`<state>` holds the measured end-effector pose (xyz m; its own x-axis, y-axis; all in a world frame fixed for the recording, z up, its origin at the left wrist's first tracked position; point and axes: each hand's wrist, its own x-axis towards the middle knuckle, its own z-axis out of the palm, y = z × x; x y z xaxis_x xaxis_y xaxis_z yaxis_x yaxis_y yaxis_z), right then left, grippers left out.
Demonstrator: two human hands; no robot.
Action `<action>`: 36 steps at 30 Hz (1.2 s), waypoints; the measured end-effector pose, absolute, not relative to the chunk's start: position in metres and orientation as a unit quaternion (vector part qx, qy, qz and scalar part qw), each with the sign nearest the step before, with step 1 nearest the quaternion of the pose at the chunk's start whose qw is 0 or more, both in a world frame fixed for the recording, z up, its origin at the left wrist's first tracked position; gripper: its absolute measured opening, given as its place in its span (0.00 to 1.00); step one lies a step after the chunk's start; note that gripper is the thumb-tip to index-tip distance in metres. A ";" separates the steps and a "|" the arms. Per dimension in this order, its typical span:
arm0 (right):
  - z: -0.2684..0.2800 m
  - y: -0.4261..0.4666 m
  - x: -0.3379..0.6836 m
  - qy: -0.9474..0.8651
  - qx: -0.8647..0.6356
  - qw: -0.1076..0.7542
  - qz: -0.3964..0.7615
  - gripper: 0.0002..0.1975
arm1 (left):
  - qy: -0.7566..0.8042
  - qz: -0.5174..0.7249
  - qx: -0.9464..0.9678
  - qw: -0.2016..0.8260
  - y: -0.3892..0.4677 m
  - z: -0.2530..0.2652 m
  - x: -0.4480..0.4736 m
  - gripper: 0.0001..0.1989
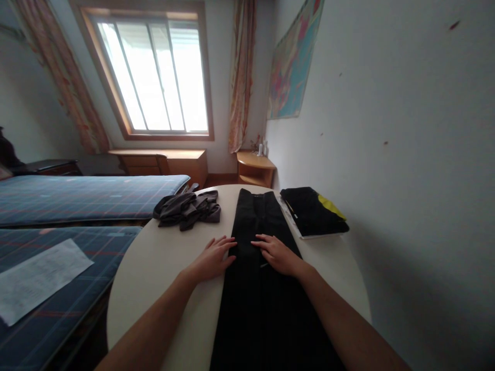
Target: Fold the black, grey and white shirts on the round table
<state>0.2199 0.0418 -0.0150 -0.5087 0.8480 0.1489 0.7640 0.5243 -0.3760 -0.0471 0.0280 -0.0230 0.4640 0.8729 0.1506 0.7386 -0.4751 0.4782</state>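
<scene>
Black trousers lie lengthwise on the round cream table, their waistband at the far end and the legs running toward me past the lower picture edge. My left hand rests at their left edge, fingers spread, fingertips on the cloth and palm beside it. Lying on the right half is my right hand, its fingers stretched out to the left. Neither hand grips anything. A small pale mark shows on the trousers beneath the right hand.
A crumpled dark grey garment lies at the table's far left. Folded black-and-yellow clothing sits at the far right, on something white. Left of the table are plaid beds with a paper sheet. A wall bounds the right.
</scene>
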 end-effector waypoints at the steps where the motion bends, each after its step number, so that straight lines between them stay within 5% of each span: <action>1: -0.014 0.042 0.219 -0.855 -0.475 0.163 0.128 0.23 | 0.481 0.177 0.842 0.168 0.028 -0.023 -0.047 0.23; 6: -0.005 0.037 0.212 -0.832 -0.503 0.211 0.103 0.19 | 0.486 0.146 0.848 0.152 0.026 -0.018 -0.046 0.24; 13: -0.004 0.037 0.210 -0.806 -0.462 0.268 0.258 0.14 | 0.476 0.160 0.853 0.143 0.027 -0.023 -0.046 0.24; 17: -0.005 0.043 0.215 -0.763 -0.515 0.301 0.247 0.13 | 0.482 0.157 0.850 0.144 0.028 -0.024 -0.045 0.24; 27: -0.006 0.033 0.212 -0.853 -0.457 0.246 0.053 0.17 | 0.500 0.139 0.845 0.131 0.028 -0.023 -0.042 0.23; 36: 0.025 -0.025 0.171 -0.962 -0.213 0.115 0.127 0.20 | 0.492 0.180 0.844 0.113 0.039 -0.029 -0.045 0.20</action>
<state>0.1714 -0.0253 0.0254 -0.8830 0.4388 0.1663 0.3806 0.8770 -0.2931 -0.0447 0.0387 -0.0291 0.4506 0.8717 0.1926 0.7906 -0.4898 0.3675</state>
